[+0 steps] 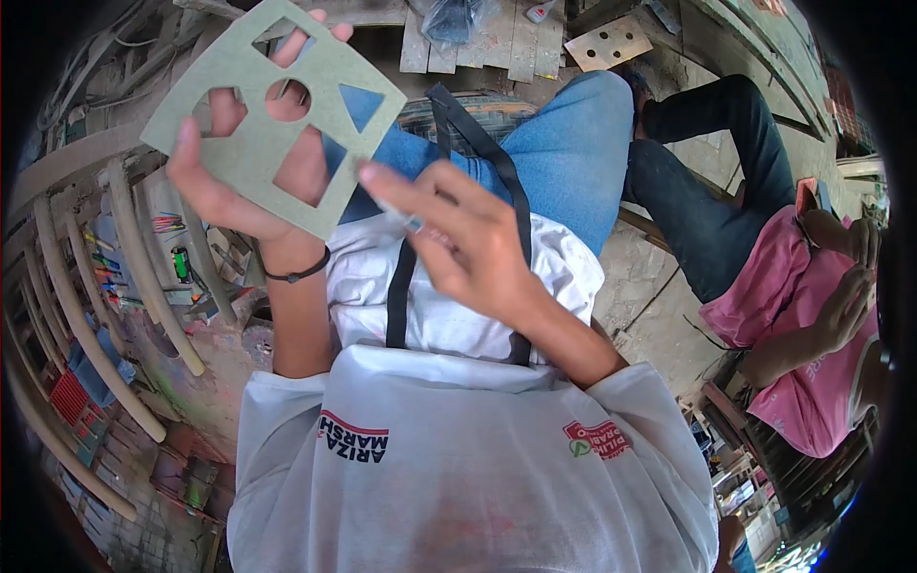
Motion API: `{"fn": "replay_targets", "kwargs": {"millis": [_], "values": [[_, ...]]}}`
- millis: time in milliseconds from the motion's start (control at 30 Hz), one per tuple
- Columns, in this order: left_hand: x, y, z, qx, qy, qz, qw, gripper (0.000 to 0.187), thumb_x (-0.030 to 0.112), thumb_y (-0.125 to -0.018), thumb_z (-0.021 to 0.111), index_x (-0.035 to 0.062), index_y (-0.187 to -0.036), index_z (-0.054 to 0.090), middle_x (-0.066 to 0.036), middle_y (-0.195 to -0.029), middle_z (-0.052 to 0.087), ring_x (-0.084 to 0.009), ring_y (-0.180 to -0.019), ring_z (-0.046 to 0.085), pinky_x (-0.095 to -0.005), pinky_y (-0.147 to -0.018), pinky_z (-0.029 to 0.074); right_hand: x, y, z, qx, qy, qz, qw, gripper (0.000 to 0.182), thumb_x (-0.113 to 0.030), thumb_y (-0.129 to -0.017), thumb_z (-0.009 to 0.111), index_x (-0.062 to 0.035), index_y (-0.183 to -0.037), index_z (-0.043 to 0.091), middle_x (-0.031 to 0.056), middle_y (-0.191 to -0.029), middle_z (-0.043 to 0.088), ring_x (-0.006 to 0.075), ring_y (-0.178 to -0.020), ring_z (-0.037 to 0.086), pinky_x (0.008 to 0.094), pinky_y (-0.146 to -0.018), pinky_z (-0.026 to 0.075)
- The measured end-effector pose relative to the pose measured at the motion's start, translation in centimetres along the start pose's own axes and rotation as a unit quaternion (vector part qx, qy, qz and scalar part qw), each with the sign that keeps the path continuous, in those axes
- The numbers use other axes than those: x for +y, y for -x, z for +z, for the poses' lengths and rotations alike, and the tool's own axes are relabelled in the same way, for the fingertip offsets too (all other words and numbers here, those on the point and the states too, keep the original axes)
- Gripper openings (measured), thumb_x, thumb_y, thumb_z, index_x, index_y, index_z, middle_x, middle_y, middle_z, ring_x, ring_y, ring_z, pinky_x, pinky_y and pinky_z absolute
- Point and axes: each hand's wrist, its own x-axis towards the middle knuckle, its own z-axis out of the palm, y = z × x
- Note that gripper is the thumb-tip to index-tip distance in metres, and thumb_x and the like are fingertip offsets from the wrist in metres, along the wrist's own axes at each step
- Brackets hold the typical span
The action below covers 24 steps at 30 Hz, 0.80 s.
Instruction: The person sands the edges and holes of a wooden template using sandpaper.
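A pale greenish-grey board [325, 72] with several cut-out shapes, among them a round hole, a triangle and a four-sided opening, is held up at a tilt over my lap. My left hand [222, 202] grips it from behind and below, the thumb over its left edge and fingers showing through the holes and past the top. Close to the board's lower right edge is my right hand [468, 239], slightly blurred. Its index fingertip meets or nearly meets that edge; the other fingers curl in, with something small and pale among them that I cannot make out.
A person in a pink shirt [764, 296] sits at the right. Wooden slats [521, 48] with a plastic bag [457, 19] lie ahead, beside another board with holes [608, 45]. Curved wooden bars [134, 258] line the left, with pens and a green can [181, 265] beyond.
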Motion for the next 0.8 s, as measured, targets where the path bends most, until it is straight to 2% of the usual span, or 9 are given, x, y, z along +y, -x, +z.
{"fn": "replay_targets", "kwargs": {"millis": [67,133,267,367,533,600,667,700,800], "values": [[-0.7,0.4,0.9,0.051,-0.225,-0.020,0.973,0.076,0.051,-0.082,0.040,-0.0002,-0.138,0.036,-0.040,-0.143,0.014,-0.0539,-0.134,0.015,-0.0598,-0.110,0.012,0.3,-0.3,-0.3,-0.008,0.002,-0.005,1.000,0.056,0.009,-0.074,0.053,-0.0067,-0.127,0.057,0.0111,-0.071,0.047,0.0203,-0.058,0.047,0.0290,-0.052,0.041],[-1.2,0.4,1.2,0.066,-0.251,-0.027,0.965,0.077,0.051,-0.081,0.041,-0.0002,-0.139,0.034,-0.040,-0.143,0.014,-0.0542,-0.134,0.016,-0.0603,-0.110,0.012,0.7,-0.8,0.2,0.011,0.038,0.025,0.999,0.058,0.008,-0.073,0.053,-0.0071,-0.128,0.056,0.0116,-0.071,0.048,0.0195,-0.060,0.048,0.0299,-0.055,0.043],[-0.5,-0.3,0.5,0.058,-0.241,-0.025,0.969,0.079,0.051,-0.082,0.041,-0.0006,-0.141,0.029,-0.040,-0.141,0.020,-0.0540,-0.131,0.022,-0.0592,-0.108,0.018,-0.8,0.5,-0.3,-0.124,-0.103,-0.023,0.987,0.048,0.007,-0.075,0.054,0.0003,-0.122,0.058,0.0143,-0.077,0.053,0.0218,-0.066,0.052,0.0324,-0.062,0.047],[-0.3,-0.5,-0.9,0.043,-0.195,-0.049,0.979,0.078,0.051,-0.084,0.041,-0.0010,-0.140,0.030,-0.039,-0.139,0.026,-0.0536,-0.128,0.028,-0.0580,-0.106,0.024,1.6,-0.6,0.0,0.029,-0.027,0.002,0.999,0.047,0.006,-0.074,0.057,-0.0017,-0.120,0.060,0.0156,-0.084,0.058,0.0226,-0.069,0.056,0.0303,-0.064,0.048],[0.1,-1.3,-3.6,0.061,-0.165,-0.070,0.982,0.073,0.049,-0.081,0.048,0.0020,-0.135,0.039,-0.039,-0.139,0.027,-0.0557,-0.130,0.023,-0.0599,-0.105,0.025,-2.8,0.4,1.4,-0.271,-0.167,-0.049,0.947,0.036,-0.003,-0.075,0.061,-0.0033,-0.111,0.062,0.0116,-0.081,0.059,0.0283,-0.074,0.060,0.0383,-0.070,0.050],[0.3,-1.2,-3.8,0.051,-0.156,-0.082,0.983,0.072,0.049,-0.081,0.048,0.0038,-0.136,0.039,-0.039,-0.138,0.028,-0.0559,-0.131,0.022,-0.0603,-0.105,0.024,-1.4,-0.4,0.3,-0.147,-0.171,-0.012,0.974,0.035,-0.006,-0.079,0.061,-0.0045,-0.114,0.062,0.0096,-0.088,0.063,0.0287,-0.076,0.061,0.0353,-0.072,0.051],[0.2,-0.8,-3.3,0.027,-0.138,-0.132,0.981,0.084,0.055,-0.079,0.048,0.0008,-0.141,0.030,-0.039,-0.143,0.019,-0.0549,-0.134,0.014,-0.0609,-0.108,0.019,1.0,-1.9,-1.4,0.002,-0.106,0.071,0.992,0.031,-0.006,-0.090,0.055,-0.0033,-0.121,0.060,0.0098,-0.113,0.064,0.0136,-0.084,0.060,0.0250,-0.072,0.050],[0.2,-0.6,-3.5,0.028,-0.138,-0.130,0.981,0.084,0.055,-0.079,0.048,0.0008,-0.141,0.030,-0.039,-0.143,0.019,-0.0549,-0.134,0.014,-0.0609,-0.108,0.019,1.0,-2.9,-2.0,0.064,-0.188,0.181,0.963,0.037,-0.007,-0.089,0.058,-0.0017,-0.126,0.055,0.0078,-0.114,0.063,0.0105,-0.091,0.058,0.0238,-0.078,0.049],[-0.4,-0.7,-4.1,0.022,-0.144,-0.148,0.978,0.075,0.050,-0.083,0.047,-0.0009,-0.137,0.035,-0.038,-0.141,0.024,-0.0529,-0.132,0.024,-0.0567,-0.107,0.025,5.5,-4.0,-2.6,0.114,-0.094,0.168,0.975,0.042,-0.010,-0.086,0.064,-0.0019,-0.126,0.055,0.0105,-0.117,0.062,0.0104,-0.096,0.058,0.0258,-0.080,0.048]]}}
